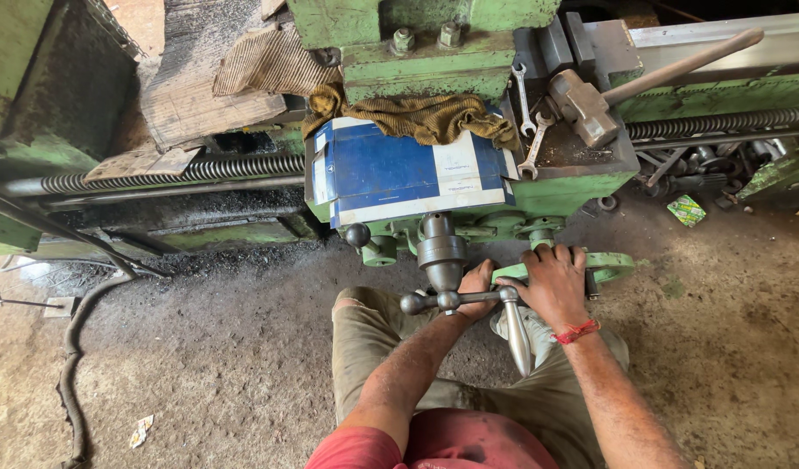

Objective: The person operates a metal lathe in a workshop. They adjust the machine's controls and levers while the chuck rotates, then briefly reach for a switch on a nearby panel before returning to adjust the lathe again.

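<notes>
We work the lathe carriage controls. Our left hand (476, 287) has its fingers wrapped on the steel crank (456, 300); our right hand (553, 282) has its fingers curled over the green handwheel (610, 262) beside it. Turning next calls for steady, coordinated grip.

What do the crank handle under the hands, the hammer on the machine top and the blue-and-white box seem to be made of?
Crank handle: bare polished metal, likely steel, grey with bright glints.
Hammer: dull grey metal head; smooth brownish shaft looks wooden.
Blue-and-white box: apparently printed cardboard, with worn, creased edges.
</notes>
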